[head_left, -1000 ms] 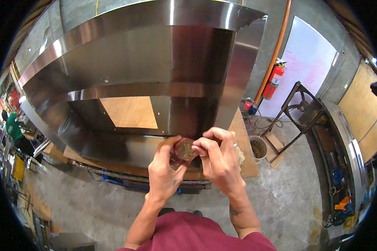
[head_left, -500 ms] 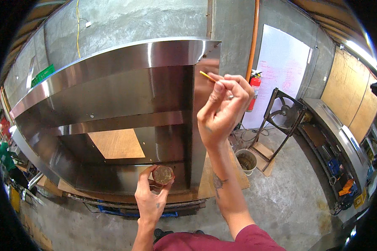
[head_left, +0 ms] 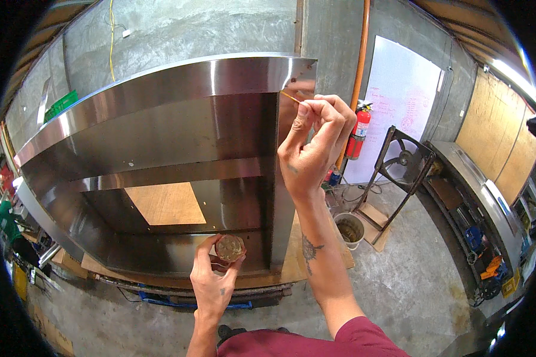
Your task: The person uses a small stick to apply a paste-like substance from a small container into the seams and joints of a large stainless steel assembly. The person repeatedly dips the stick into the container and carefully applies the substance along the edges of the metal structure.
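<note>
My left hand grips a small round container with brownish contents, held low in front of the steel cabinet's opening. A thin yellow-orange stick is pinched between the thumb and fingers of my right hand. Its tip lies at the upper right corner of the large stainless steel cabinet, by the edge where the top band meets the side; whether it touches, I cannot tell. Dark brown spots mark the steel just above the stick. Through the cabinet's inner cutout a wooden surface shows.
The cabinet rests on a wooden-topped table. Rightward stand a bucket, a black metal frame with a fan-like wheel, and a red fire extinguisher by a whiteboard. A shelf with tools lines the far right.
My right hand has moved slightly left and up, bringing the stick's tip to the cabinet's corner. The container in my left hand has shifted barely, with its top tilted a little more toward view.
</note>
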A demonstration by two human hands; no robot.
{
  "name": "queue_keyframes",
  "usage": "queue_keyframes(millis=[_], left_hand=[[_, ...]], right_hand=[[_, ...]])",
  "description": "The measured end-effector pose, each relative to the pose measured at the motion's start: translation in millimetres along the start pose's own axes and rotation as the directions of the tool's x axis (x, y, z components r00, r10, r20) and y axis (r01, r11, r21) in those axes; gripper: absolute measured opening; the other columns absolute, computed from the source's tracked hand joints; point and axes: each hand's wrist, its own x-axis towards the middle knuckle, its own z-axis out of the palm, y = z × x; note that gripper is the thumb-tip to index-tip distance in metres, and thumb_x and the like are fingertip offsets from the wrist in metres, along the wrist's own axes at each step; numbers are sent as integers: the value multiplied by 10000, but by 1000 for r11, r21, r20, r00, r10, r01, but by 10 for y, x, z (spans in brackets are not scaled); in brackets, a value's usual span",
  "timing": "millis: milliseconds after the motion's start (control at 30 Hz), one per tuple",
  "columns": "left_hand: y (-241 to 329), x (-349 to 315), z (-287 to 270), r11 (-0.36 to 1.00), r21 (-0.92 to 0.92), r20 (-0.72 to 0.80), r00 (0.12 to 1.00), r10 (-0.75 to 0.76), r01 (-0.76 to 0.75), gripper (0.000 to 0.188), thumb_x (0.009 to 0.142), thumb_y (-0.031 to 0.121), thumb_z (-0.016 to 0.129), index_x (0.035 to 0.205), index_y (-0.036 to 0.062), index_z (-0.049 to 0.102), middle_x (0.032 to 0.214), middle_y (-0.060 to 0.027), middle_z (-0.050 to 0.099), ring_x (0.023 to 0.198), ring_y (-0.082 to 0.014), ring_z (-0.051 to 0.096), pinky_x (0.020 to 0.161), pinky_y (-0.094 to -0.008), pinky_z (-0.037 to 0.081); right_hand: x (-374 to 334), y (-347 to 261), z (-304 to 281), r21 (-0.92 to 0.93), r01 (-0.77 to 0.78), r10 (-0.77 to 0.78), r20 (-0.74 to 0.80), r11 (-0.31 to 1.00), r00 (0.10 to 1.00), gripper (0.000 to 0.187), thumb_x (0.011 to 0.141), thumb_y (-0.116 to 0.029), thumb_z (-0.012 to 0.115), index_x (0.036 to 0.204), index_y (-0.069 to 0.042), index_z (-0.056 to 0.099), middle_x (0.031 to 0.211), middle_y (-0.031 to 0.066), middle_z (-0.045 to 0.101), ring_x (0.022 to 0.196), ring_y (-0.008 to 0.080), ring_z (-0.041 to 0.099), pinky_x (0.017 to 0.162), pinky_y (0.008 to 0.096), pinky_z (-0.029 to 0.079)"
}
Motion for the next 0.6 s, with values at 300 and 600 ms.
queue_keyframes(millis=[300, 600], left_hand=[[17, 7, -15, 1000, -10, 11, 1000, -29, 29, 616, 883, 50, 954, 1423, 1, 663, 1276, -154, 763, 938, -231, 781, 845, -361, 643], [-41, 2, -15, 999, 19, -12, 999, 39, -39, 593, 900, 75, 963, 1412, 22, 667, 1257, -162, 753, 930, -253, 806, 794, -371, 666]], right_hand=[[-3, 0, 20, 20, -9, 8, 5, 1000, 1000, 162, 1074, 30, 725, 1184, 7, 609, 1194, 199, 616, 1165, 365, 597, 993, 477, 503], [2, -13, 6, 0, -2, 2, 9, 1000, 1000, 157, 1080, 20, 727, 1183, 10, 609, 1210, 203, 619, 1148, 351, 598, 983, 467, 512]])
